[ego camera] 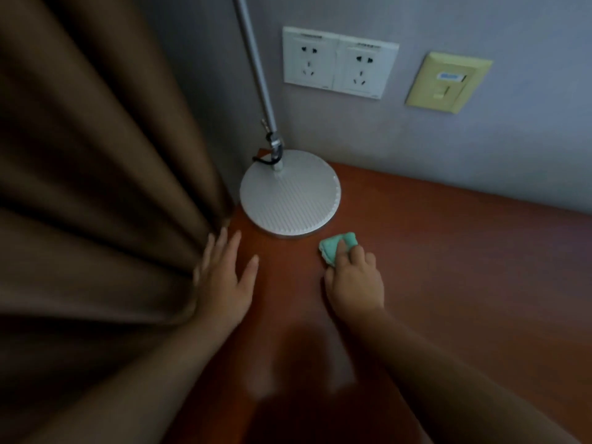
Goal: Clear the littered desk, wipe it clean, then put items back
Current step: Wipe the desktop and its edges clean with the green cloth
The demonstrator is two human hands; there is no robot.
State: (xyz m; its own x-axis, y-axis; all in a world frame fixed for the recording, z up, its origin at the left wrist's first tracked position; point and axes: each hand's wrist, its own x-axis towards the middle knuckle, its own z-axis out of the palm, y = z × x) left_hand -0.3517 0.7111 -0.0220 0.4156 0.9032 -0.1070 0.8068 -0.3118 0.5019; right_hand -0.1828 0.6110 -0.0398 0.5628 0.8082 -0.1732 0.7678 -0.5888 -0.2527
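A folded green cloth [333, 248] lies on the reddish-brown desk [448, 267], just in front of the round white lamp base [290, 195]. My right hand [354, 280] presses on the cloth, fingers curled over its near part. My left hand [224, 280] lies flat on the desk's left edge with straight fingers, its outer side touching the brown curtain [96, 187].
The lamp's silver pole [256, 65] rises from the base at the desk's back left corner. On the grey wall behind are two white sockets [339, 62] and a yellow wall plate [448, 83]. The curtain hangs along the desk's left side.
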